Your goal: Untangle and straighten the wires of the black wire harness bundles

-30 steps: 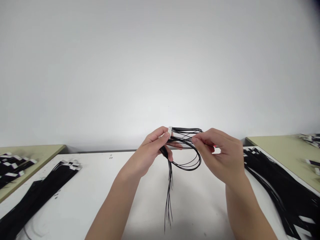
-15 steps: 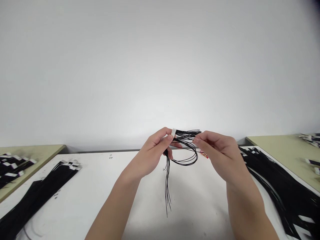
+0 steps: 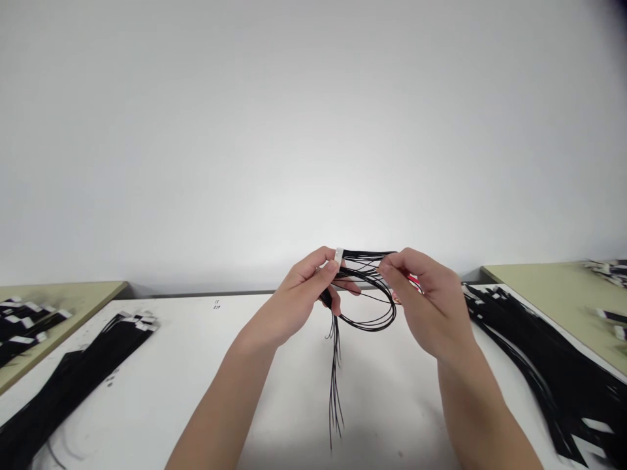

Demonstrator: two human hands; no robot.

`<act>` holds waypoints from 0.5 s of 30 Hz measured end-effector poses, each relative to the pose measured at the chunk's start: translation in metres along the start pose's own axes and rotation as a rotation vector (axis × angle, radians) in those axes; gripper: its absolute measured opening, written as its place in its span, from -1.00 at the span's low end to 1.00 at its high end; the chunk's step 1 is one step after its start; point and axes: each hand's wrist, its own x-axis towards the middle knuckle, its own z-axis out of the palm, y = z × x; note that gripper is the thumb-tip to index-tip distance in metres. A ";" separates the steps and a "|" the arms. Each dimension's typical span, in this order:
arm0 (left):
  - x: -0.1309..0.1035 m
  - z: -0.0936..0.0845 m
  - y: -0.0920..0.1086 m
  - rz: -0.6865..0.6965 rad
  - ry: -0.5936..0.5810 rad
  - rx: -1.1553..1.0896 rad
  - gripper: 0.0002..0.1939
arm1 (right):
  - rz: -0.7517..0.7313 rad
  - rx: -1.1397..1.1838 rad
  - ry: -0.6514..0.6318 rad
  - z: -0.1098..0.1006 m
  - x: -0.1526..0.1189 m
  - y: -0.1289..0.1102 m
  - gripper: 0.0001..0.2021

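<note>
A white connector (image 3: pixel 338 257) with a bundle of thin black wires (image 3: pixel 367 255) running out of it to the right is pinched between the thumb and fingers of my left hand (image 3: pixel 304 294). My right hand (image 3: pixel 425 297) grips several of those wires a short way from the connector, thumb against fingertips. Below, part of the bundle curves in a loop (image 3: pixel 389 320) back into my left hand's lower fingers. Loose wire ends (image 3: pixel 335 385) hang down from there. Something red (image 3: pixel 414 282) shows partly behind my right hand.
On the white table (image 3: pixel 196 365), a pile of black wires with white connectors (image 3: pixel 93 365) lies at the left and another pile (image 3: pixel 543 365) at the right. Greenish side surfaces (image 3: pixel 533 277) hold more wire pieces. A white wall (image 3: pixel 313 130) rises behind.
My right hand has moved slightly up, and the wires by the connector look straighter and closer together. The loop has swung a little right, and the hanging ends reach lower.
</note>
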 end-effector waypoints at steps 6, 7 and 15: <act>-0.001 -0.001 0.001 -0.008 0.002 -0.034 -0.68 | -0.284 -0.254 0.106 0.009 -0.002 0.000 -0.86; -0.001 -0.001 0.001 -0.012 0.006 -0.028 -0.68 | -0.329 -0.289 0.114 0.009 -0.002 0.000 -0.87; -0.001 -0.001 0.002 -0.012 0.046 0.041 -0.69 | -0.286 -0.313 0.096 0.013 -0.006 0.000 -0.86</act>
